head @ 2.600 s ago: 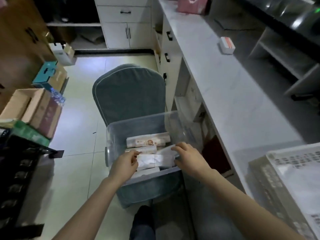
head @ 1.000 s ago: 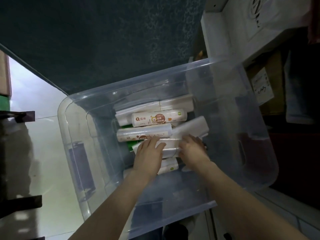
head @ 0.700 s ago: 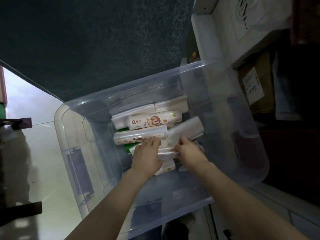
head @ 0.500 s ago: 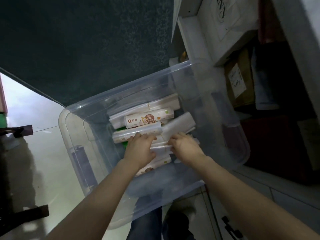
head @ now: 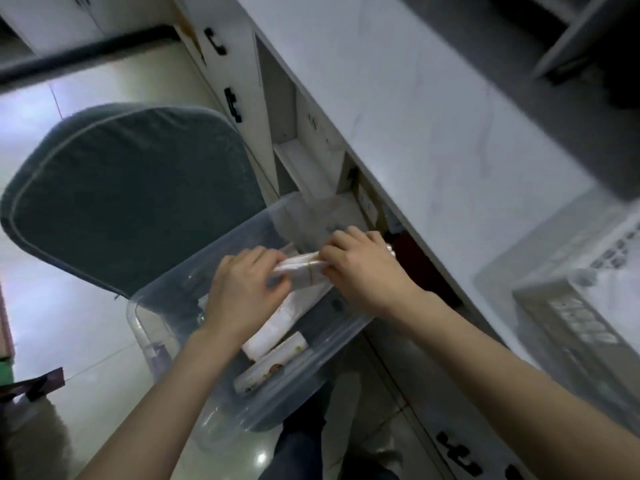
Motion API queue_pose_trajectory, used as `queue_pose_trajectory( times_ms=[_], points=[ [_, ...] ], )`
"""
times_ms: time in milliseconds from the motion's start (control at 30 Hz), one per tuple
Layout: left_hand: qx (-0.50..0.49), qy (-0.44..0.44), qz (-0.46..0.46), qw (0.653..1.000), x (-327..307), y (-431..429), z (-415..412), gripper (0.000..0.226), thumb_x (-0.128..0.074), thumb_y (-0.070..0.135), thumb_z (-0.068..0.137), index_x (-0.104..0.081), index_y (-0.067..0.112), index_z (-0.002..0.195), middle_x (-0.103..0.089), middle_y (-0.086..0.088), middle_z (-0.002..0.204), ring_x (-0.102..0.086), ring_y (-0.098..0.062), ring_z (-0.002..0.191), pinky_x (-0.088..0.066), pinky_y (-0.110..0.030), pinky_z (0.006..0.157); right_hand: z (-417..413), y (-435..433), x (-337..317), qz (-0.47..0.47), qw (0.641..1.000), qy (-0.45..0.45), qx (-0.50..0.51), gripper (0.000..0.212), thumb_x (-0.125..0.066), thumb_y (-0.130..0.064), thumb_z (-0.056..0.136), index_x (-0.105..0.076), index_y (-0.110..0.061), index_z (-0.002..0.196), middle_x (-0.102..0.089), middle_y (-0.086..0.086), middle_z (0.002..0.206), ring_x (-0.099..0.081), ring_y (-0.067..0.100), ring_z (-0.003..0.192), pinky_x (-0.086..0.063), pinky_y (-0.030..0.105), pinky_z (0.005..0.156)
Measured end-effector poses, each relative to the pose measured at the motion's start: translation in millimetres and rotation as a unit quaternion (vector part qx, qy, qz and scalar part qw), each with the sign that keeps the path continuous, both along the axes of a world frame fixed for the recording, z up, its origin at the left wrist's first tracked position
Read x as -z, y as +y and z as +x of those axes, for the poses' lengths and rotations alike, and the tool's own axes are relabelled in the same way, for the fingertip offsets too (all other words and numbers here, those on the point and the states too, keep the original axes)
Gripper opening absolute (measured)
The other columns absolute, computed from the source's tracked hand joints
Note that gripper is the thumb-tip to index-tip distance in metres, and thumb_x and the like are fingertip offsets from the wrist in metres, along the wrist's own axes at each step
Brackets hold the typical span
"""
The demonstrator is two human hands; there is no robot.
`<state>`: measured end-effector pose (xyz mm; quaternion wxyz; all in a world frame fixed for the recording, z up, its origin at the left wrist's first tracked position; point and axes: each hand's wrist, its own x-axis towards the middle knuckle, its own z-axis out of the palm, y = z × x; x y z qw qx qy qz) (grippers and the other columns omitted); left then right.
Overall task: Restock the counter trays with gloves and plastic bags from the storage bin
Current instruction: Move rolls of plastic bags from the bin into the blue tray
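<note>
The roll (head: 304, 271) between the hands is blurred, and the left hand (head: 242, 292) and the right hand (head: 360, 268) cover much of it. Below the left hand, the print on the lower rolls (head: 277, 358) in the bin (head: 162, 306) is too blurred to read. Right of the right hand, the picture's edge cuts off the tray (head: 568, 306).

A grey-blue padded chair (head: 131, 188) stands on the pale tiled floor (head: 69, 323). White cabinet fronts (head: 214, 74) with black handles (head: 232, 105) run below the left edge of the bench (head: 433, 126), next to an open shelf (head: 304, 168). A green box (head: 5, 374) sits at the far left of the floor.
</note>
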<state>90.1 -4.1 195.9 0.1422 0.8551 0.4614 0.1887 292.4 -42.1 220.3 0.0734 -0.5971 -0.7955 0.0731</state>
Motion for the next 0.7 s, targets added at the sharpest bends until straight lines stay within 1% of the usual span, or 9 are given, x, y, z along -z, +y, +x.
queue_pose_trajectory(
  times_ms=[67, 133, 233, 367, 500, 633, 700],
  points=[
    [0.034, -0.011, 0.034, 0.999, -39.4, -5.6, 19.5, 0.020, -0.054, 0.029, 0.074, -0.065, 0.020, 0.087, -0.066, 0.004, 0.080, -0.062, -0.022, 0.075, -0.044, -0.038, 0.065, 18.8, -19.2, -37.8, 0.025, 0.999, -0.004, 0.025, 0.018, -0.059, -0.029, 0.088, -0.064, -0.020, 0.103, -0.060, 0.001, 0.108, -0.052, 0.025, 0.104, -0.040, 0.041, 0.082],
    [0.074, -0.023, 0.075, 0.994, -74.6, -15.8, 43.1, 0.015, -0.057, 0.027, 0.074, -0.064, 0.022, 0.087, -0.065, 0.006, 0.080, -0.060, -0.018, 0.075, -0.041, -0.034, 0.065, 40.2, -44.1, -73.4, 0.045, 0.997, -0.003, 0.063, 0.020, -0.058, -0.030, 0.088, -0.064, -0.020, 0.104, -0.060, 0.001, 0.112, -0.051, 0.025, 0.105, -0.039, 0.040, 0.082],
    [0.127, -0.046, 0.126, 0.983, -116.2, -39.9, 85.3, 0.012, -0.063, 0.025, 0.077, -0.064, 0.022, 0.089, -0.066, 0.008, 0.082, -0.060, -0.015, 0.075, -0.039, -0.029, 0.067, 75.6, -90.4, -120.4, 0.062, 0.992, -0.017, 0.110, 0.024, -0.052, -0.033, 0.092, -0.062, -0.022, 0.111, -0.057, -0.002, 0.119, -0.047, 0.022, 0.108, -0.039, 0.039, 0.084],
    [0.184, -0.086, 0.157, 0.966, -155.7, -86.2, 155.9, 0.015, -0.062, 0.025, 0.078, -0.067, 0.018, 0.091, -0.067, 0.004, 0.083, -0.062, -0.020, 0.076, -0.046, -0.034, 0.071, 132.5, -164.7, -171.8, 0.087, 0.981, -0.050, 0.167, 0.024, -0.049, -0.032, 0.094, -0.061, -0.021, 0.111, -0.057, -0.002, 0.120, -0.047, 0.024, 0.107, -0.042, 0.041, 0.083],
    [0.260, -0.115, 0.186, 0.940, -183.7, -146.7, 238.0, 0.019, -0.056, 0.026, 0.076, -0.068, 0.017, 0.088, -0.068, 0.002, 0.080, -0.063, -0.022, 0.073, -0.045, -0.034, 0.065, 193.2, -252.3, -200.1, 0.088, 0.964, -0.067, 0.241, 0.024, -0.051, -0.032, 0.094, -0.063, -0.021, 0.110, -0.055, -0.002, 0.123, -0.047, 0.024, 0.108, -0.044, 0.041, 0.084],
    [0.349, -0.120, 0.173, 0.913, -196.4, -214.7, 316.8, 0.015, -0.061, 0.020, 0.073, -0.067, 0.016, 0.087, -0.067, 0.002, 0.079, -0.062, -0.023, 0.073, -0.044, -0.035, 0.065, 244.5, -348.7, -208.4, 0.093, 0.937, -0.062, 0.330, 0.021, -0.057, -0.028, 0.092, -0.066, -0.016, 0.106, -0.052, 0.003, 0.137, -0.048, 0.029, 0.115, -0.045, 0.044, 0.088],
    [0.398, -0.107, 0.156, 0.898, -199.2, -248.3, 351.6, 0.015, -0.066, 0.017, 0.073, -0.066, 0.015, 0.087, -0.066, -0.001, 0.078, -0.061, -0.026, 0.073, -0.044, -0.036, 0.065, 265.8, -393.3, -207.8, 0.086, 0.923, -0.058, 0.369, 0.020, -0.059, -0.026, 0.090, -0.067, -0.013, 0.104, -0.056, 0.005, 0.132, -0.051, 0.032, 0.111, -0.045, 0.045, 0.088]
  ],
)
